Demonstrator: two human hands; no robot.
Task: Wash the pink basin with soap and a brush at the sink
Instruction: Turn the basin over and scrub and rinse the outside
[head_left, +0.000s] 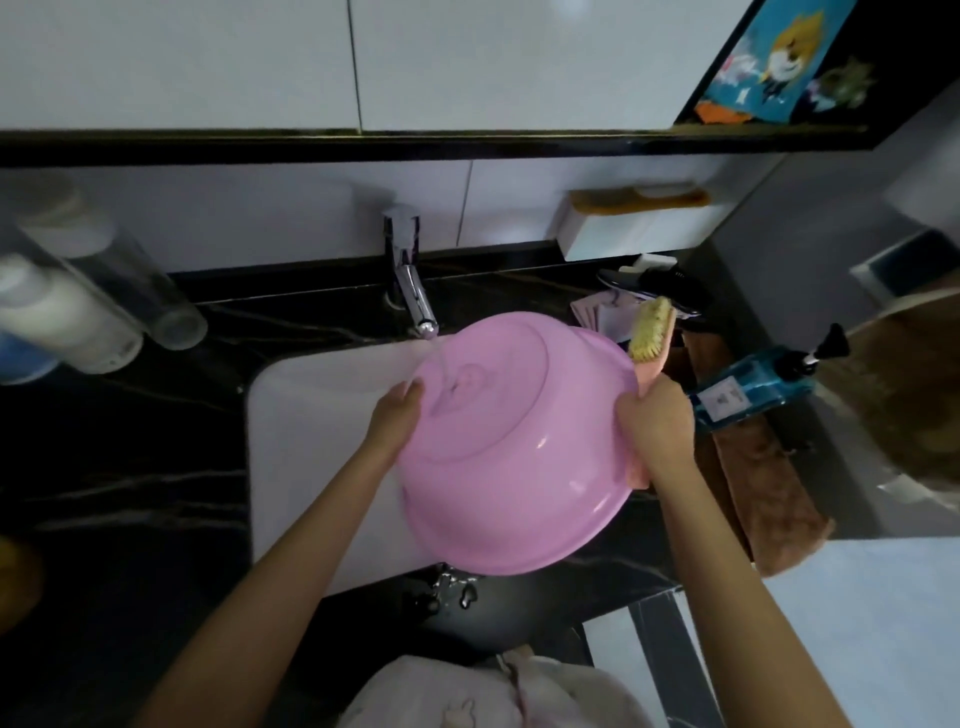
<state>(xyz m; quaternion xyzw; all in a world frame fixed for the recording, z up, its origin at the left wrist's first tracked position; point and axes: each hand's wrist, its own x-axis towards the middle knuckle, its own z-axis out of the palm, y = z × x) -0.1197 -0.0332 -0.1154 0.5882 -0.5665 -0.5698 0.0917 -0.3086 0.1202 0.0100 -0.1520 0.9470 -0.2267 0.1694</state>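
The pink basin (511, 447) is held upside down and tilted over the white sink (311, 441), its underside facing me. Water runs from the chrome tap (413, 291) onto the basin's base. My left hand (395, 415) rests on the basin's left side near the stream. My right hand (657, 421) grips the right rim together with the brush (652, 332), whose pale bristles stick up past the rim. A blue soap pump bottle (758, 387) lies just right of that hand.
Dark marble counter (130, 467) surrounds the sink. White and clear bottles (78, 312) stand at the left. A brown towel (753, 488) lies at the right, a white box (639, 228) with an orange brush on the back wall. Water drips on the front edge.
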